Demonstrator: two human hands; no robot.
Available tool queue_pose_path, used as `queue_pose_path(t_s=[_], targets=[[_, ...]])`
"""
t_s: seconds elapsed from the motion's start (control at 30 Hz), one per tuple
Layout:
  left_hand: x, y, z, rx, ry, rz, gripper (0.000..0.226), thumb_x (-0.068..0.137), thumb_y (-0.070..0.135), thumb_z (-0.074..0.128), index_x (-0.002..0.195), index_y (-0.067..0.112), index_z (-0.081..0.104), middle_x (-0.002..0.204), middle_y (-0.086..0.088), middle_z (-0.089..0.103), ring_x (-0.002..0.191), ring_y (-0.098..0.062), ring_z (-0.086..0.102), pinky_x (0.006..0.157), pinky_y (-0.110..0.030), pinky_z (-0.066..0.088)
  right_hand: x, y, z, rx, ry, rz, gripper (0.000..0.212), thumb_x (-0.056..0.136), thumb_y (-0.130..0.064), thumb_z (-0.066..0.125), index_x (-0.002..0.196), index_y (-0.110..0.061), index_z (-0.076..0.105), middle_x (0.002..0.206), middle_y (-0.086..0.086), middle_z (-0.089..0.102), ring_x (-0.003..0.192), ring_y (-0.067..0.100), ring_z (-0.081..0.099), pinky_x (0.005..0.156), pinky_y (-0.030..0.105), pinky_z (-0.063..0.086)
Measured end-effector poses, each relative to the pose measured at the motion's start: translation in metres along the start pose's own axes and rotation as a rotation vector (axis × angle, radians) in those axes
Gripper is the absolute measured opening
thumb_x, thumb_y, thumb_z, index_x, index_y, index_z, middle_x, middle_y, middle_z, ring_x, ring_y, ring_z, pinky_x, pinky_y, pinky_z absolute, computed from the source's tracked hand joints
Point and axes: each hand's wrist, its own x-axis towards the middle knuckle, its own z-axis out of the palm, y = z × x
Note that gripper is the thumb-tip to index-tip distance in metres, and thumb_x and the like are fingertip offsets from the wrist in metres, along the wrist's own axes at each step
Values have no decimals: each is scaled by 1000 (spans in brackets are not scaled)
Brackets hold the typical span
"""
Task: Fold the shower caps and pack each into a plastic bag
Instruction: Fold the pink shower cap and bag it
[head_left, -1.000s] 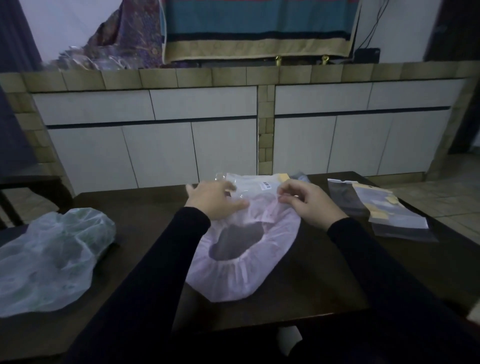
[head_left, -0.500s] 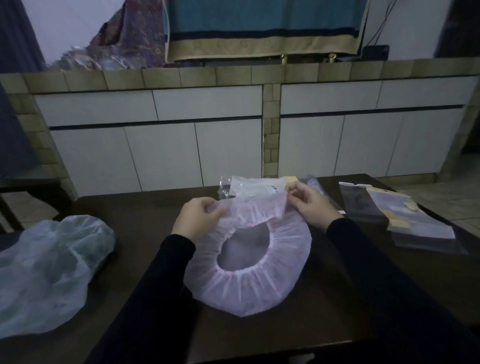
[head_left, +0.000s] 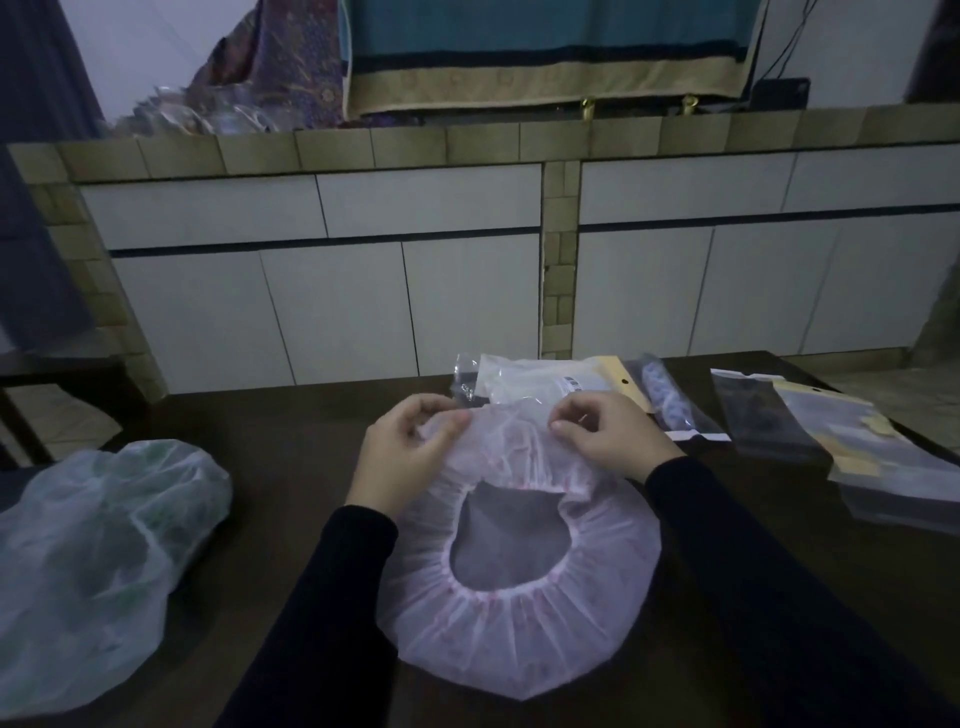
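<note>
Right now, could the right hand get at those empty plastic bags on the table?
Probably yes: the plastic bags lie uncovered just beside the right hand, though it is pinching the shower cap.

A dim room: a dark wooden table (head_left: 291, 447) stands before a tiled counter (head_left: 415, 148) with pale cabinet doors (head_left: 337, 306).

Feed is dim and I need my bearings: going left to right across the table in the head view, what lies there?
Large translucent plastic bag → left hand → pink shower cap, pinched at its far edge by both hands → right hand → packed narrow bag with a patterned cap → pile of flat empty bags.
</note>
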Motion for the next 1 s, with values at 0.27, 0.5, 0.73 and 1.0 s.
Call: queue_pose_path(t_s=[0.27, 0.5, 0.73, 1.0], targets=[[1, -3, -4, 152, -44, -63, 58, 87, 39, 66, 51, 19, 25, 51, 6, 20, 49, -9, 21, 47, -26, 15, -4, 2, 1, 59, 196, 82, 24, 102, -22, 39, 98, -8, 58, 81, -4, 54, 78, 11, 50, 65, 23, 36], [0, -11, -11, 220, -14, -154, 46, 91, 40, 61, 49, 22, 51, 43, 13, 36, 45, -5, 37, 50, -19, 30, -18, -1, 2, 176, 58, 56, 30, 91, -38, 59, 91, -9, 67, 83, 2, 66, 78, 9, 57, 69, 18, 43], [-2, 8, -8, 154, -81, 70, 16, 78, 35, 76, 93, 31, 71, 89, 22, 69, 84, 12, 59, 75, -6, 42, -19, -7, 3, 306, 141, -52, 14, 86, -11, 67, 87, 2, 63, 84, 5, 64, 75, -8, 58, 74, 8, 45], [3, 5, -15, -81, -74, -83, 21, 89, 18, 66, 69, 25, 71, 62, 17, 67, 60, 5, 57, 64, -16, 46, -18, -8, -1, 681, 30, 83, 23, 77, -28, 66, 82, -6, 66, 82, 4, 62, 78, 11, 56, 77, 23, 46]])
